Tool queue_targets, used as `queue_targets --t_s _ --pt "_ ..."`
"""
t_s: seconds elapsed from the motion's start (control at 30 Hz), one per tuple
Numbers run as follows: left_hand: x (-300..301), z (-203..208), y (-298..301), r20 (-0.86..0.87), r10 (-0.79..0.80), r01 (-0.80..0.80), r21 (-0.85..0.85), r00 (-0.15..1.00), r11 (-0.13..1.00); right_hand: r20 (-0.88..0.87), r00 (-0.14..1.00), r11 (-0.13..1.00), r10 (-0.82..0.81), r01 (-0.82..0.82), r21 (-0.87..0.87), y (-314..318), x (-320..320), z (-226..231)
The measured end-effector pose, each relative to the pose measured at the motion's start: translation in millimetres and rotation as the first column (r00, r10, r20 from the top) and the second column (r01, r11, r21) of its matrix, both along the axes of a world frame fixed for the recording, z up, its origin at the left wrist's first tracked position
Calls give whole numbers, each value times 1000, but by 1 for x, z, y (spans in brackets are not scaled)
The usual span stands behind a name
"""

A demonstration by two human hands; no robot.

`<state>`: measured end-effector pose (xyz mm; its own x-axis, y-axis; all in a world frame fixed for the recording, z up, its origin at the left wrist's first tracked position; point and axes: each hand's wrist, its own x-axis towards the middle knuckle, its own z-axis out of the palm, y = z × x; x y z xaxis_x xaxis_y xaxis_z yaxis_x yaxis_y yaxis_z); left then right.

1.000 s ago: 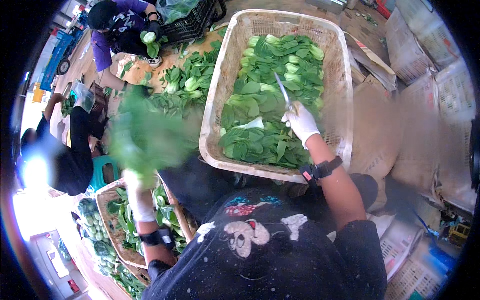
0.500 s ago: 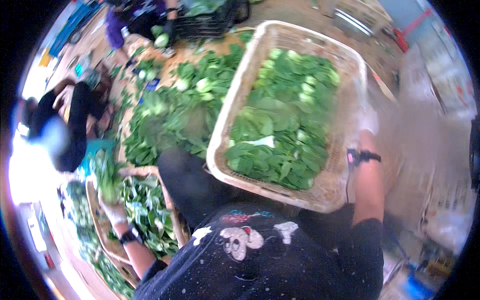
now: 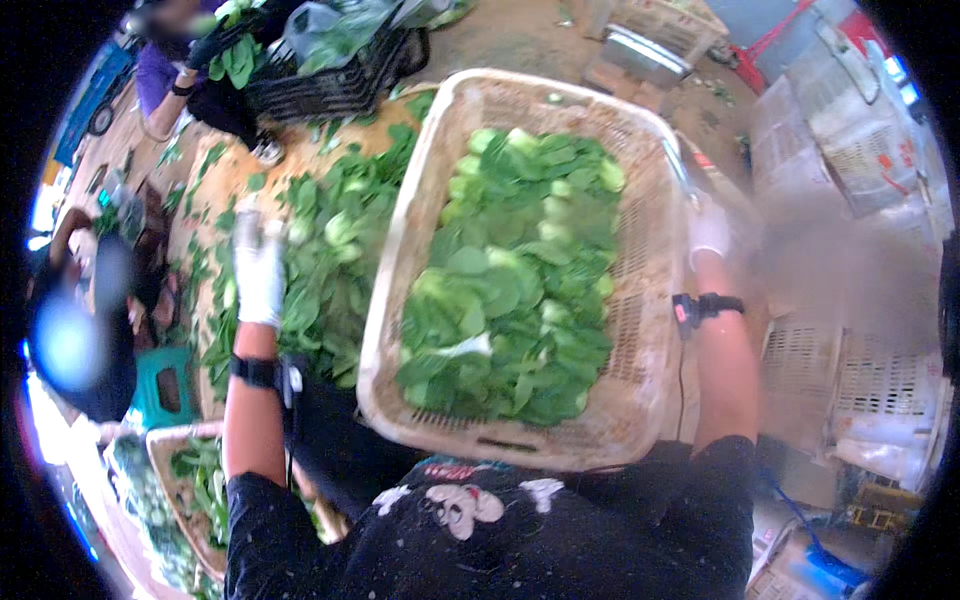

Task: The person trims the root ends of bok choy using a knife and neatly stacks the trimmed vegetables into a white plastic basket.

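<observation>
Our left hand [image 3: 260, 268], fingers apart and empty, hovers over the loose greens [image 3: 343, 232] left of the crate [image 3: 645, 300]; our right hand [image 3: 709, 228] grips the knife [image 3: 674, 160] by its right rim. We'd best lift one head by its pale base, blade clear.

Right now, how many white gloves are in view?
2: on the left hand, over leafy greens, and the right hand, beside the basket. Others may be hidden.
</observation>
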<state>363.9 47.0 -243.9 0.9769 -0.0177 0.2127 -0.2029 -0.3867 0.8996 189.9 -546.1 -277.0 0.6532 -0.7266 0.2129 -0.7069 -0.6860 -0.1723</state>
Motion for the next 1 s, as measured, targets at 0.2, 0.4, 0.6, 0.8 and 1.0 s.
queue_targets --t_s 0.2,0.4,0.6,0.8,1.0 --pt "-80 -30 -141 -325 -578 455 886 748 91 -22 993 992 -119 120 27 -45 92 -10" --pt "-104 -42 -142 -697 -441 741 664 566 -99 -208 974 983 -91 55 -176 -41 121 -9" --pt "-131 -86 -114 -313 -557 463 874 770 149 113 966 865 232 -152 -479 3 107 -2" --pt "-190 -73 -99 -308 -617 507 844 725 175 393 476 413 787 -879 239 224 93 -16" --pt "-214 -75 -110 -424 -886 873 485 186 -49 -484 407 615 774 -665 424 366 113 -99"
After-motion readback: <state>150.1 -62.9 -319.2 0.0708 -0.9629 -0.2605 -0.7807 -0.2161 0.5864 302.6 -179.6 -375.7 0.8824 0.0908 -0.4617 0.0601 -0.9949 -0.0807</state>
